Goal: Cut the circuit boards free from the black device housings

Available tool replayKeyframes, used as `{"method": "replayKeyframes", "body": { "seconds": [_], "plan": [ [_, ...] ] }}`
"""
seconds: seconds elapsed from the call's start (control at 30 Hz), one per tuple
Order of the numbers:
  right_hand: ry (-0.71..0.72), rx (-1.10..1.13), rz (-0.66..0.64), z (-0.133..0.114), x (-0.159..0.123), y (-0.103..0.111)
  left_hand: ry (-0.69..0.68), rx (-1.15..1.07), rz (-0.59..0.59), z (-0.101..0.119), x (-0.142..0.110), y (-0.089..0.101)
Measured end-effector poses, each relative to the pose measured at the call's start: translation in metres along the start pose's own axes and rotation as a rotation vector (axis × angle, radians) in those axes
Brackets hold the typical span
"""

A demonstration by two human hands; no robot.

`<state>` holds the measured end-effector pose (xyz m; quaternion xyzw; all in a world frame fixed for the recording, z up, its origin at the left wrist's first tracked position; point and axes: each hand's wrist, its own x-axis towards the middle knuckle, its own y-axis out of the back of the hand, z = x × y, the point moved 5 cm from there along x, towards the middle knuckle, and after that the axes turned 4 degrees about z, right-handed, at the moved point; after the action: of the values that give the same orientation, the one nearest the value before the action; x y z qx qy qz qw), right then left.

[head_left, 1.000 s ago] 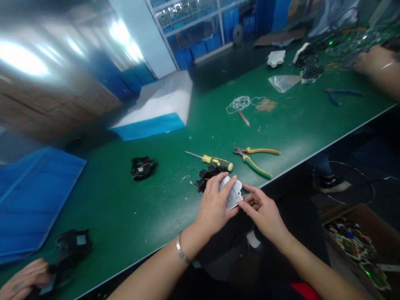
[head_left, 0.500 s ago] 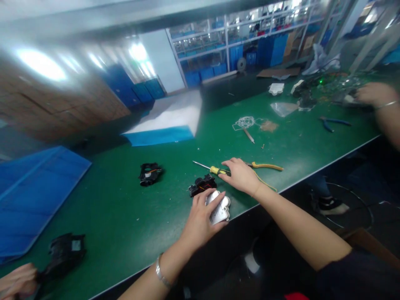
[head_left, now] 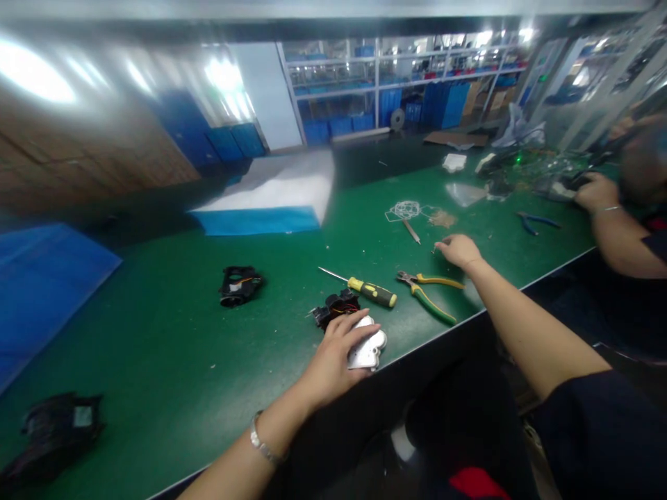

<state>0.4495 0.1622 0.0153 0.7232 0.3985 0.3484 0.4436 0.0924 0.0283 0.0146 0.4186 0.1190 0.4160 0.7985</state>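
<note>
My left hand (head_left: pixel 338 354) is closed around a white, lobed housing piece (head_left: pixel 369 347) at the table's front edge. Touching or just behind that hand lies a black plastic assembly (head_left: pixel 336 307) with red and yellow wires. My right hand (head_left: pixel 459 250) reaches farther over the table, its fingertips pinched on a tiny screw-like piece (head_left: pixel 434 250), which they partly hide. Between my hands lie a yellow-and-black screwdriver (head_left: pixel 372 290) and cutting pliers (head_left: pixel 430 295) with yellow and green handles.
Another black assembly (head_left: pixel 240 285) lies left, a third dark unit (head_left: pixel 62 430) nearer the corner. Behind are a white-and-blue box (head_left: pixel 265 201), a pen-like tool (head_left: pixel 411 231), tangled white cord (head_left: pixel 406 210) and blue-handled pliers (head_left: pixel 539 221). A co-worker's hand (head_left: pixel 598 192) works at right.
My right hand has left the screwdriver and moved right to the tiny piece. My left hand keeps hold of the white housing. Another person's hand at lower left is out of view.
</note>
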Motion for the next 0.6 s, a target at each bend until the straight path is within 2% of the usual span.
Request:
{"method": "replayKeyframes", "body": {
  "seconds": [0.07, 0.13, 0.3, 0.43, 0.53, 0.6],
  "plan": [
    [-0.035, 0.002, -0.019, 0.013, 0.009, -0.001, -0.007, -0.013, -0.017, 0.000, 0.002, 0.000],
    [-0.045, 0.015, -0.009, 0.011, 0.015, -0.002, -0.012, -0.023, -0.027, 0.000, 0.003, 0.000],
    [0.007, 0.065, 0.031, -0.033, 0.031, -0.014, -0.034, -0.023, -0.035, 0.000, 0.004, 0.001],
    [-0.019, 0.081, -0.009, -0.067, 0.037, -0.028, -0.054, -0.021, -0.051, 0.000, 0.002, 0.001],
    [0.004, 0.131, -0.049, -0.084, 0.038, -0.026, -0.055, -0.024, -0.028, 0.000, 0.002, 0.000],
    [0.083, 0.208, -0.067, -0.093, 0.030, -0.016, -0.051, -0.023, -0.005, -0.001, 0.003, -0.002]
  ]
}}
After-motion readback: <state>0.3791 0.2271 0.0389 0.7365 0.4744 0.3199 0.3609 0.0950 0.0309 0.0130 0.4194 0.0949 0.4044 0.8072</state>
